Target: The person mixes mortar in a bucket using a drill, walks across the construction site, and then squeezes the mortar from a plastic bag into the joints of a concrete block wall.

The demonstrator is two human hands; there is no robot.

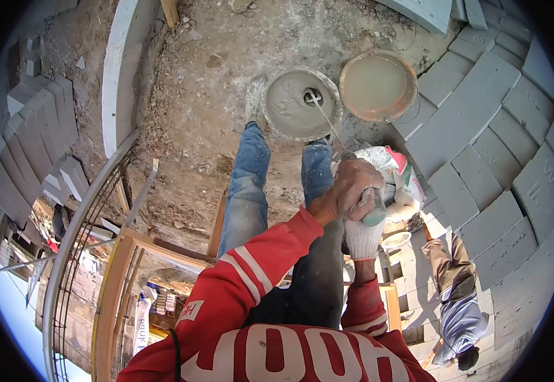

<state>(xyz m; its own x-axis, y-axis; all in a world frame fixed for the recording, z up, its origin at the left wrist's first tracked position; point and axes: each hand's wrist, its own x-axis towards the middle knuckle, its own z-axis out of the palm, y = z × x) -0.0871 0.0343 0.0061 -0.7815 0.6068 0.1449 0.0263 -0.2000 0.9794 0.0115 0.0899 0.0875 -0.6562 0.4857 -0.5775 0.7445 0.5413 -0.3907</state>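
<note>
My left hand, bare, is wrapped round a grey-green power mixer, probably a drill, mostly hidden by my hands. Just below it my right hand, in a whitish knitted glove, is closed on the same tool. From the tool a thin metal shaft slants down to a mixing paddle, which sits in the wet grey mortar of a bucket. The bucket stands on the ground between my feet. Beside it is a second bucket with an orange-stained rim, holding murky grey-brown liquid.
A torn bag lies near my hands. Grey blocks cover the right side; more blocks are stacked at left. A pale upright slab, a metal rail and timber frame stand left. Another person bends at lower right.
</note>
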